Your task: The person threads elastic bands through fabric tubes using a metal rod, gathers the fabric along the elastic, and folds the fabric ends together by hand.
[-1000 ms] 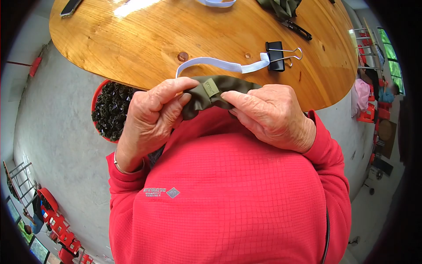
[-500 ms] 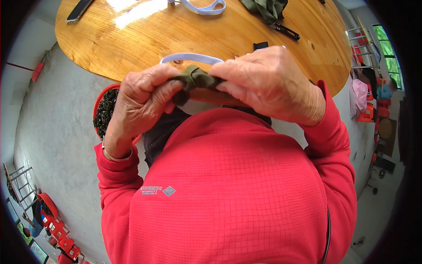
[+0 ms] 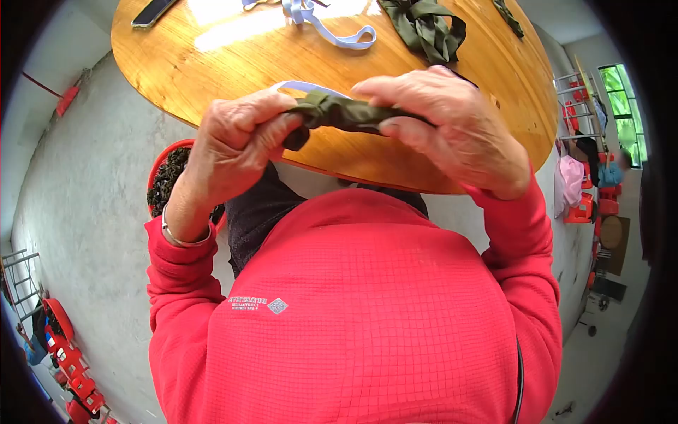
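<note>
A strip of dark green gathered fabric (image 3: 346, 113) stretches between my two hands above the near edge of the table. My left hand (image 3: 240, 141) pinches its left end between thumb and fingers, next to a folded knot-like bunch. Farther along, my right hand (image 3: 448, 116) grips the strip's right part with thumb below and fingers above. A white elastic band (image 3: 311, 86) arches just behind the fabric; where it ends is hidden by my hands.
On the wooden table (image 3: 233, 78) are a phone (image 3: 154, 13), white elastic (image 3: 342, 40), a pile of green fabric (image 3: 427, 32) and another green strip (image 3: 508, 19). A red basket (image 3: 152, 169) of dark pieces stands left of my legs. Red stools (image 3: 580, 210) are at the right.
My right hand has slid rightward along the strip, so more gathered fabric shows between the hands. The left hand keeps its pinch. The view has shifted slightly.
</note>
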Demonstrator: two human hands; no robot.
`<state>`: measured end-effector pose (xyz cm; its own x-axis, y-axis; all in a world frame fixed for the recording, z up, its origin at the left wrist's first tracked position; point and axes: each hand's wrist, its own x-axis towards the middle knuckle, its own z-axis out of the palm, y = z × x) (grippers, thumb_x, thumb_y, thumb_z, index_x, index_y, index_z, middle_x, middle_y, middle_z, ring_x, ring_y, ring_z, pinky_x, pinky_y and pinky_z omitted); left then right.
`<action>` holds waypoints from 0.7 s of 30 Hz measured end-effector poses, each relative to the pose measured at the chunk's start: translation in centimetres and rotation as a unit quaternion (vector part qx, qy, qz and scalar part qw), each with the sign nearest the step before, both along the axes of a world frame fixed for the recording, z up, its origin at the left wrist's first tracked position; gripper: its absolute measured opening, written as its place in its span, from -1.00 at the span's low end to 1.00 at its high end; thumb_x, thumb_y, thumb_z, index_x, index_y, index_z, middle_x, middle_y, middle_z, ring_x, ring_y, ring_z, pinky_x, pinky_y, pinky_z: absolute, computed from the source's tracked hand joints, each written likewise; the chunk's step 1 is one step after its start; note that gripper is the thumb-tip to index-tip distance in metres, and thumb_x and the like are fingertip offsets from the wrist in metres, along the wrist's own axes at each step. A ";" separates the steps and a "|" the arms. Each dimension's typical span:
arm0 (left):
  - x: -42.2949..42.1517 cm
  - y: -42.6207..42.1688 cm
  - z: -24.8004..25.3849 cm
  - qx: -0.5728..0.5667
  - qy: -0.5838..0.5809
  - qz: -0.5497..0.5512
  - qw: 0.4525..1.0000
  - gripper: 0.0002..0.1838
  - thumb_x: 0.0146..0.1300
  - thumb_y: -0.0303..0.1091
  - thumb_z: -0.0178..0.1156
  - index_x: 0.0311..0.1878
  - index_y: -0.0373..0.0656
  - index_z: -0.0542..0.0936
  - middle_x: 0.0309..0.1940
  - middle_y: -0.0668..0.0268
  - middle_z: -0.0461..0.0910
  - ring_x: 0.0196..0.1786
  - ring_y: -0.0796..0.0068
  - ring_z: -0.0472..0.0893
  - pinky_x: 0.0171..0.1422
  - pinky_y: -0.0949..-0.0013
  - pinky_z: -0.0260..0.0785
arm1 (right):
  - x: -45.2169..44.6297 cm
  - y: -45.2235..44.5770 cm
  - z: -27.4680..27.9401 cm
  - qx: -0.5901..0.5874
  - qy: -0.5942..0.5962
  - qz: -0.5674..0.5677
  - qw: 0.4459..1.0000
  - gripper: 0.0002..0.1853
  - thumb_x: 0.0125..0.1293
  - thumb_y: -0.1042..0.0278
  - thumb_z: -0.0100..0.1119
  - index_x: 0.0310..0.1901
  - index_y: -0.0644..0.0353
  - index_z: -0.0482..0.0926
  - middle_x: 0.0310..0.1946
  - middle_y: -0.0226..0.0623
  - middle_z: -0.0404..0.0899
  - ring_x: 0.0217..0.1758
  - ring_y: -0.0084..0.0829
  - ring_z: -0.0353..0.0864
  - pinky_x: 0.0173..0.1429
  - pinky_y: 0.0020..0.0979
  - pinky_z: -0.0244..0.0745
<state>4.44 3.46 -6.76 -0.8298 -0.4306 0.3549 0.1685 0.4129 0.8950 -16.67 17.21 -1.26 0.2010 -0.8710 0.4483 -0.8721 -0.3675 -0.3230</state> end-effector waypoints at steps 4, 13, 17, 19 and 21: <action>-1.1 0.9 0.5 -0.031 0.024 -0.021 0.999 -0.87 0.27 -0.53 0.12 -0.14 -0.23 0.58 -0.45 0.38 0.59 -0.59 0.77 0.43 -0.58 0.67 0.23 | 0.9 -1.2 -0.3 0.095 -0.109 0.055 0.988 -0.82 0.11 0.45 0.23 -0.21 0.20 0.57 -0.57 -0.18 0.53 -0.52 -0.24 0.55 -0.41 -0.36 0.41; 0.3 2.3 -1.6 -0.050 0.039 0.108 0.992 -0.70 0.04 -0.55 0.32 -0.12 -0.24 0.53 -0.61 0.35 0.52 -0.59 0.74 0.46 -0.51 0.63 0.28 | 2.0 0.1 -1.7 0.195 -0.158 -0.022 0.968 -0.70 0.07 0.50 0.21 -0.12 0.11 0.49 -0.67 -0.28 0.46 -0.64 -0.30 0.49 -0.51 -0.39 0.37; 0.3 3.7 -1.4 -0.093 0.044 0.151 0.983 -0.73 -0.05 -0.58 0.36 -0.23 -0.23 0.56 -0.64 0.37 0.47 -0.66 0.70 0.38 -0.58 0.56 0.23 | 2.6 0.4 -2.0 0.164 -0.132 -0.020 0.977 -0.70 0.06 0.49 0.22 -0.12 0.10 0.51 -0.54 -0.25 0.57 -0.52 -0.26 0.59 -0.45 -0.36 0.46; -0.2 3.5 -1.8 -0.161 0.064 0.160 0.972 -0.76 -0.07 -0.62 0.33 -0.27 -0.22 0.57 -0.65 0.32 0.45 -0.65 0.55 0.42 -0.58 0.48 0.26 | 2.8 0.5 -2.3 0.155 -0.116 -0.023 0.981 -0.70 0.04 0.50 0.22 -0.13 0.12 0.52 -0.47 -0.24 0.60 -0.46 -0.24 0.62 -0.42 -0.35 0.49; -0.4 3.3 -2.1 -0.221 0.081 0.156 0.959 -0.76 -0.08 -0.64 0.32 -0.28 -0.22 0.57 -0.65 0.29 0.44 -0.65 0.46 0.44 -0.58 0.44 0.27 | 2.9 0.5 -2.9 0.110 -0.106 -0.006 0.988 -0.73 0.03 0.51 0.21 -0.16 0.14 0.53 -0.48 -0.25 0.59 -0.46 -0.24 0.61 -0.42 -0.34 0.48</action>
